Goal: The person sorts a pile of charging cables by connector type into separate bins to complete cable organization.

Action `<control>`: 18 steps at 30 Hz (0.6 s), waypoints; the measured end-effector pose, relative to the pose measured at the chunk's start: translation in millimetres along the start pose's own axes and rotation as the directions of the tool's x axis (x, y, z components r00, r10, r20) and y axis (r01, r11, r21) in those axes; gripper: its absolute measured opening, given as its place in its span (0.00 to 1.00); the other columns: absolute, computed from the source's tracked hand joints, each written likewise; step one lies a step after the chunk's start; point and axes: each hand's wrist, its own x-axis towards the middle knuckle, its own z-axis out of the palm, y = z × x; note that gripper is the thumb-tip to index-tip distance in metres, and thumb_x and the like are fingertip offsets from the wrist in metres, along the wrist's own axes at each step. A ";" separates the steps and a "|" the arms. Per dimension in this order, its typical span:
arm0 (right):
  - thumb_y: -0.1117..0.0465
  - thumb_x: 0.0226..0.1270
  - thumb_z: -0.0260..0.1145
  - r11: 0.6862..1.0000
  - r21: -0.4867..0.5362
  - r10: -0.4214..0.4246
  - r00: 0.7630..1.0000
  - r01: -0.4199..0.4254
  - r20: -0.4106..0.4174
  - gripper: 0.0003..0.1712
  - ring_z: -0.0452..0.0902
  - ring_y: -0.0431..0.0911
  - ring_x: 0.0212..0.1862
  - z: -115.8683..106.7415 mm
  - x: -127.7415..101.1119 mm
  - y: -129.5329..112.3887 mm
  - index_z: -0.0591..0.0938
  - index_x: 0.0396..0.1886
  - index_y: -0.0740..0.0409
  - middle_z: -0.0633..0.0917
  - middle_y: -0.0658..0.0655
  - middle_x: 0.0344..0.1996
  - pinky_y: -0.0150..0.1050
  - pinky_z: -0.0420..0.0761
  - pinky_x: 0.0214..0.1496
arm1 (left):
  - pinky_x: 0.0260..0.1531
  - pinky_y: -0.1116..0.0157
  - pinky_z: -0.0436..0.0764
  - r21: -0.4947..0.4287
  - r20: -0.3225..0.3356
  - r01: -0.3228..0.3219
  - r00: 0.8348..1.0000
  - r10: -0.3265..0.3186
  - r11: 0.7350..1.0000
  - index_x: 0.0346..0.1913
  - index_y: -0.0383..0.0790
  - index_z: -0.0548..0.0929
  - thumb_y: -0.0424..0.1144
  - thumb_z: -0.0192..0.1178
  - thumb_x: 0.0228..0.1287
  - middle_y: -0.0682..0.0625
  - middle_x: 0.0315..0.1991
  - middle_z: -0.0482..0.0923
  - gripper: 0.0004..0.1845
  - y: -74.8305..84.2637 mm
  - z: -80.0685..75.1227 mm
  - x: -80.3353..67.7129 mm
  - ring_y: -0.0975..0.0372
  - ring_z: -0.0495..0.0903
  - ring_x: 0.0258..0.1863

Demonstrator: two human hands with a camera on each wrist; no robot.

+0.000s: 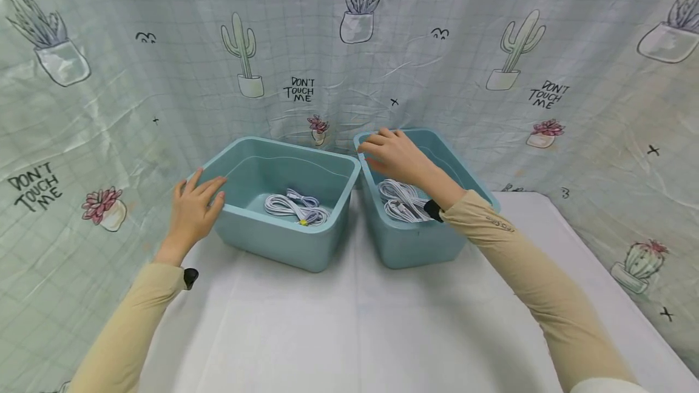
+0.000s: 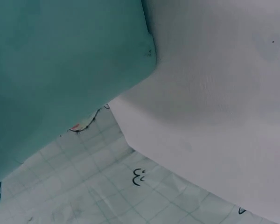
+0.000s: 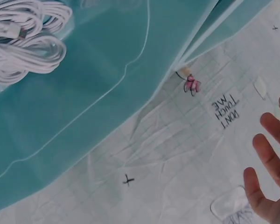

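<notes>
Two teal plastic bins stand side by side on the table. The left bin (image 1: 273, 241) holds coiled white cables (image 1: 295, 206), one with a small yellow spot. More coiled white cables (image 1: 403, 199) lie in the right bin (image 1: 426, 247); the right wrist view shows a bundle of them (image 3: 30, 58) at its upper left. My left hand (image 1: 196, 208) is at the left bin's left front corner, fingers spread near the rim. Over the right bin my right hand (image 1: 395, 153) hovers with loosely bent fingers and nothing in them; its fingers (image 3: 270, 161) show apart in the right wrist view.
A white tabletop (image 1: 306, 326) extends in front of the bins. Behind and at both sides hangs a pale cloth (image 1: 426, 83) printed with cacti and lettering. The bins' near corners are close together, with a narrow wedge of table between them.
</notes>
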 end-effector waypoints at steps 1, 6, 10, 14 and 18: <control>0.62 0.58 0.62 1.000 0.014 0.001 1.000 -0.001 -0.015 0.12 0.72 0.51 0.40 -2.7 -5.8 0.6 0.80 0.43 0.54 0.82 0.55 0.39 0.44 0.70 0.36 | 0.58 0.42 0.52 0.003 -0.008 0.003 1.000 -0.003 1.000 0.53 0.38 0.76 0.47 0.42 0.66 0.37 0.50 0.76 0.21 1.3 -1.1 -1.0 0.44 0.58 0.65; 0.63 0.56 0.63 0.999 0.042 -0.002 0.997 0.005 -0.082 0.11 0.72 0.50 0.37 -17.1 -34.3 -0.4 0.81 0.41 0.55 0.83 0.54 0.36 0.41 0.66 0.31 | 0.59 0.43 0.55 -0.007 -0.039 -0.006 0.999 0.005 1.000 0.52 0.38 0.76 0.45 0.44 0.65 0.37 0.49 0.77 0.20 11.2 -7.3 -3.6 0.44 0.62 0.62; 0.64 0.54 0.65 1.000 0.022 -0.001 0.996 0.003 -0.089 0.11 0.71 0.49 0.37 -23.1 -58.4 -2.4 0.81 0.40 0.56 0.82 0.54 0.36 0.37 0.62 0.29 | 0.59 0.44 0.58 -0.045 -0.016 -0.036 0.999 0.036 0.998 0.53 0.38 0.76 0.44 0.45 0.65 0.38 0.49 0.77 0.19 28.3 -13.2 -4.2 0.44 0.65 0.60; 0.64 0.52 0.66 1.000 0.019 0.022 0.997 -0.021 -0.075 0.15 0.72 0.49 0.38 -26.1 -84.7 -5.5 0.80 0.42 0.56 0.82 0.54 0.38 0.36 0.62 0.28 | 0.59 0.44 0.59 -0.113 0.011 -0.084 0.996 0.086 0.990 0.55 0.37 0.74 0.40 0.49 0.62 0.39 0.51 0.77 0.19 56.7 -16.8 -2.5 0.43 0.65 0.60; 0.64 0.50 0.67 0.998 0.031 0.061 0.997 -0.059 -0.055 0.18 0.73 0.49 0.41 -28.3 -110.5 -11.8 0.79 0.44 0.58 0.81 0.55 0.40 0.38 0.66 0.30 | 0.59 0.44 0.59 -0.179 0.044 -0.146 0.987 0.157 0.973 0.58 0.38 0.71 0.37 0.53 0.60 0.41 0.55 0.74 0.22 92.8 -18.3 -0.5 0.46 0.64 0.62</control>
